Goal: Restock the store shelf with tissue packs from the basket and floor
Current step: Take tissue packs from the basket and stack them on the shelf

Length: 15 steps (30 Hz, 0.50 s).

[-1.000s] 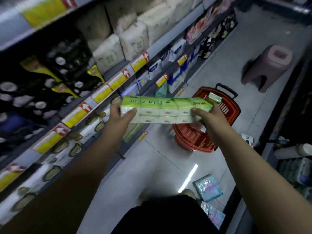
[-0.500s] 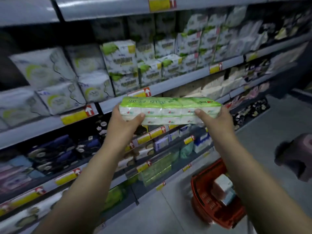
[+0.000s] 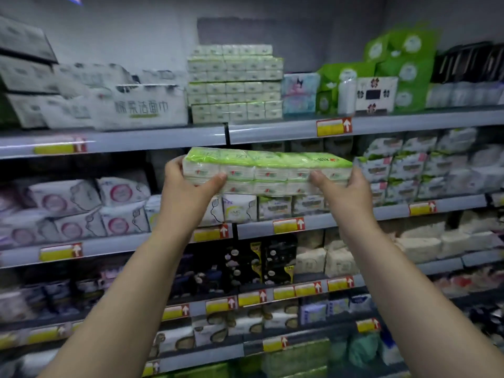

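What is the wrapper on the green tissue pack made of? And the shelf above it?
The tissue pack looks wrapped in thin glossy plastic film: it shines and creases where the left hand and right hand grip its ends. The shelf edge looks like smooth grey painted metal with a soft sheen, though it might be plastic.

A tissue pack [image 3: 268, 170] shows a lime-green top over white sides dotted with small red-and-green marks. Behind it, the stack of packs [image 3: 236, 84] on the top shelf is pale green and white. Grey shelf edges [image 3: 152, 140] carry yellow price tags [image 3: 334, 127] with red ends and white arrows. Bright green bags [image 3: 403, 66] stand to the right — a pastel blue-and-pink pack [image 3: 300, 92] beside them. Lower down, black packs [image 3: 261, 261] bear white spots and yellow trim.
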{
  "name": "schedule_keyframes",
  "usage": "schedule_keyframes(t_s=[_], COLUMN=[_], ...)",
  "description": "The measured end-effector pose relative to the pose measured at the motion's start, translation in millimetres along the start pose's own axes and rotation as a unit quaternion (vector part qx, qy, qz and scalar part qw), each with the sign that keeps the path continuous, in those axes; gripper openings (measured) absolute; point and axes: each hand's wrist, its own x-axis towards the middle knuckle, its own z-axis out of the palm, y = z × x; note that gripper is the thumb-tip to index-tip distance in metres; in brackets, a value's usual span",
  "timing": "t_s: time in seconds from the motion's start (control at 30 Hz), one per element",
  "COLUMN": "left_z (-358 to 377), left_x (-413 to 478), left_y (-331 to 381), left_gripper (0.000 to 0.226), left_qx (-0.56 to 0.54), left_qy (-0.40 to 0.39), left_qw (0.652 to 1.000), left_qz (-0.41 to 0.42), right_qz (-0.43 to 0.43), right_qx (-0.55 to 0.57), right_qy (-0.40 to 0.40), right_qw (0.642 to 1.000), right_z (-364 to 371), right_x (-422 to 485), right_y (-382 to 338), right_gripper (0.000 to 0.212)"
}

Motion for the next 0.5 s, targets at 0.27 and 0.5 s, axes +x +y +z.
schedule_keyframes(t_s=[0.27, 0.5], left_z=[-21, -7], left_x=[44, 112], left_y=[28, 36], left_gripper=[0.070, 0.064], left_qx=[0.020, 0.062], left_qy=[0.061, 0.062], left_qw=[0.997, 0.990], left_qz=[0.043, 0.112], right_qz=[-0.064, -0.104], right_qx=[0.042, 0.021], right_qy=[-0.052, -0.034], right_qw=[0.996, 0.994], right_z=[34, 69], right_x=[40, 96], right_y=[-39, -58], right_gripper=[0.092, 0.093])
